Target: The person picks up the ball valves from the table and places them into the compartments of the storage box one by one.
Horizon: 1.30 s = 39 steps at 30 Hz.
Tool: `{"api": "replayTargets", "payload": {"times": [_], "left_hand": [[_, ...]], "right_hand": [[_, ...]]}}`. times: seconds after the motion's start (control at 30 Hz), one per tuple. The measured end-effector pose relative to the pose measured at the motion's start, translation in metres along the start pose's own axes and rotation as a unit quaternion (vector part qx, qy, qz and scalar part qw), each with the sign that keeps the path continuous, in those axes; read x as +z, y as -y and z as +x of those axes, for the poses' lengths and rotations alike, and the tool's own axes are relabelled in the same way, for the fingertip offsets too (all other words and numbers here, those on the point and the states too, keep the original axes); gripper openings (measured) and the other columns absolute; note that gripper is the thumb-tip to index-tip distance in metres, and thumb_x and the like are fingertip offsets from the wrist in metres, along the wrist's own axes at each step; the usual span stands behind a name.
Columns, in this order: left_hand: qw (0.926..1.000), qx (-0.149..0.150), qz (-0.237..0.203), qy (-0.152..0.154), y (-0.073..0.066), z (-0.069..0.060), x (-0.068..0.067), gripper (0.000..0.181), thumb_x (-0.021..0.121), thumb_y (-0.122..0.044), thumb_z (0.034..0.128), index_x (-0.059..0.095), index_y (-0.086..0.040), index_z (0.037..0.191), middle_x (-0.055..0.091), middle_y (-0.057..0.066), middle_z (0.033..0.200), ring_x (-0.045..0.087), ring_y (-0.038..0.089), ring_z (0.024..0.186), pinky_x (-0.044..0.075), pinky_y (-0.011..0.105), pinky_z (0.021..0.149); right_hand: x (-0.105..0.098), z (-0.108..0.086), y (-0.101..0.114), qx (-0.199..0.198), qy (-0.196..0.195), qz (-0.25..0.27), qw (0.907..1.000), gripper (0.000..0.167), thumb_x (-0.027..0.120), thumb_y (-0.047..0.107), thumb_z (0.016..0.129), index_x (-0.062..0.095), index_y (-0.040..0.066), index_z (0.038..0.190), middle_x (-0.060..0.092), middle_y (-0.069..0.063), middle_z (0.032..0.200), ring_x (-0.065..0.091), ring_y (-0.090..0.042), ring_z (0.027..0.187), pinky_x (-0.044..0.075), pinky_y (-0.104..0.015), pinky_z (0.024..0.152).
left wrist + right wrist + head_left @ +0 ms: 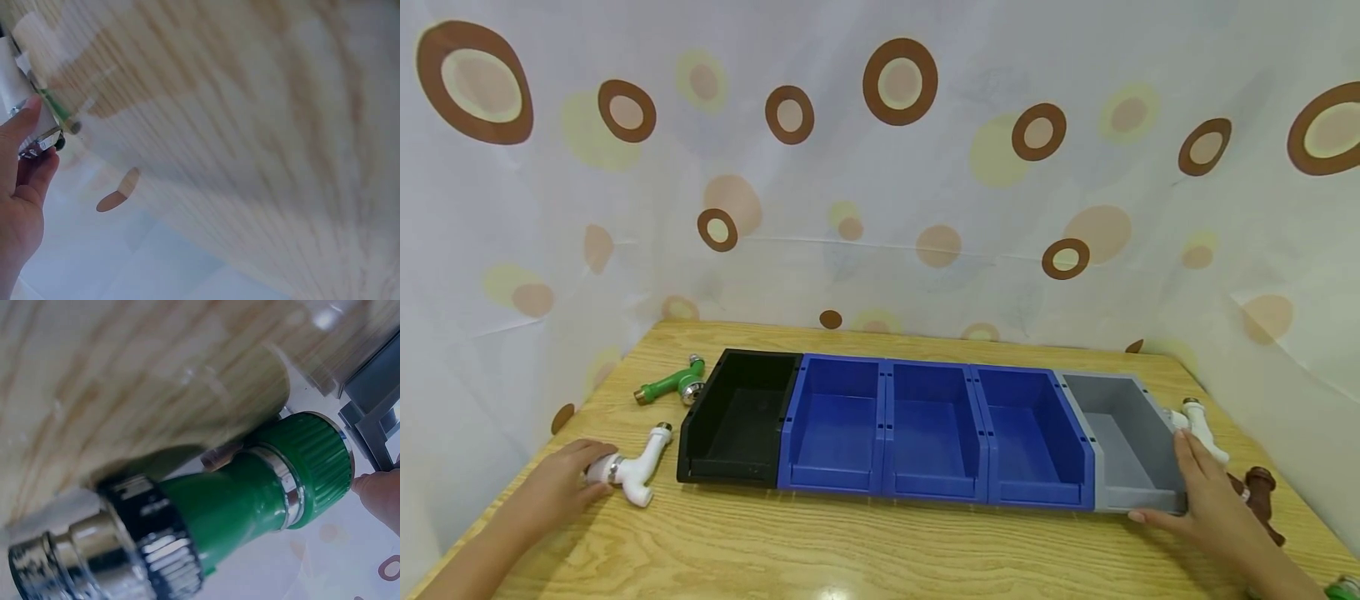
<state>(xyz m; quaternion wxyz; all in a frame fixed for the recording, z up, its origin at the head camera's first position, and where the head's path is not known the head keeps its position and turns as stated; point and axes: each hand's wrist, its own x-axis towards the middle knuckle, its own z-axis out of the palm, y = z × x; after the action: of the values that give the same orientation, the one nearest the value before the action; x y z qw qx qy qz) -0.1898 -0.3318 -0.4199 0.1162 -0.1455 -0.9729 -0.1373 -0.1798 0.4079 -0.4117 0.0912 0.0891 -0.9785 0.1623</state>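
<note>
At the table's left, my left hand [561, 479] holds a white plastic faucet [638, 468] by its knob end, the spout toward the bins. In the left wrist view, thumb and fingers lie around its pale body [14, 78]. My right hand [1213, 508] touches the grey bin [1120, 450] at its front right corner, fingers fairly straight along the side wall and thumb at the front edge. Only a fingertip and part of the grey bin [375, 394] show in the right wrist view. A green faucet [231, 506] fills much of that view, close to the camera.
Left of the grey bin stand blue bins [835, 425] and a black bin [745, 417], joined in a row. Another green faucet [673, 383] lies behind the left hand. Beyond the right hand are a white faucet [1202, 429] and a brown faucet [1258, 496]. A patterned curtain [880, 183] encloses the table.
</note>
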Motion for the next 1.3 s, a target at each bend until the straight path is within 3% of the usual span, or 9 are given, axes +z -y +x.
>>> {"api": "replayTargets", "payload": {"times": [0.6,0.83,1.1,1.3], "left_hand": [[0.9995,0.007,-0.006,-0.032,-0.0027,-0.0045,-0.0005,0.046,0.078,-0.002,0.0637,0.061,0.011,0.104,0.060,0.025,0.097,0.062,0.036,0.081,0.052,0.041,0.063],[0.9934,0.042,0.019,-0.105,-0.0045,-0.0063,0.0024,0.048,0.081,0.000,0.0558,0.062,0.008,0.099,0.062,0.018,0.092,0.060,0.024,0.069,0.049,0.028,0.054],[0.9939,0.039,0.012,-0.102,-0.0069,-0.0053,0.0011,0.045,0.080,0.003,0.0574,0.062,0.009,0.098,0.062,0.018,0.091,0.060,0.026,0.068,0.050,0.027,0.054],[0.9897,0.055,0.021,-0.131,-0.0084,-0.0038,-0.0002,0.047,0.081,0.004,0.0543,0.062,0.008,0.097,0.062,0.017,0.090,0.059,0.022,0.068,0.049,0.023,0.053]], "right_hand": [[-0.0003,-0.0001,0.0009,0.001,0.002,0.010,1.0000,0.121,0.078,0.036,0.072,-0.008,-0.012,0.143,-0.004,-0.040,0.146,-0.001,-0.058,0.132,0.021,-0.074,0.091],[-0.0011,0.0001,0.0013,0.004,0.011,0.007,0.9999,0.122,0.077,0.037,0.072,-0.010,-0.011,0.142,-0.006,-0.040,0.146,-0.004,-0.058,0.132,0.019,-0.074,0.092],[-0.0019,0.0008,0.0005,0.008,0.019,0.007,0.9998,0.121,0.076,0.038,0.073,-0.010,-0.011,0.143,-0.008,-0.039,0.147,-0.004,-0.058,0.132,0.022,-0.074,0.090],[-0.0005,0.0012,0.0000,0.007,0.010,0.000,0.9999,0.122,0.077,0.039,0.072,-0.009,-0.012,0.143,-0.006,-0.039,0.147,-0.001,-0.058,0.132,0.025,-0.074,0.088]]}}
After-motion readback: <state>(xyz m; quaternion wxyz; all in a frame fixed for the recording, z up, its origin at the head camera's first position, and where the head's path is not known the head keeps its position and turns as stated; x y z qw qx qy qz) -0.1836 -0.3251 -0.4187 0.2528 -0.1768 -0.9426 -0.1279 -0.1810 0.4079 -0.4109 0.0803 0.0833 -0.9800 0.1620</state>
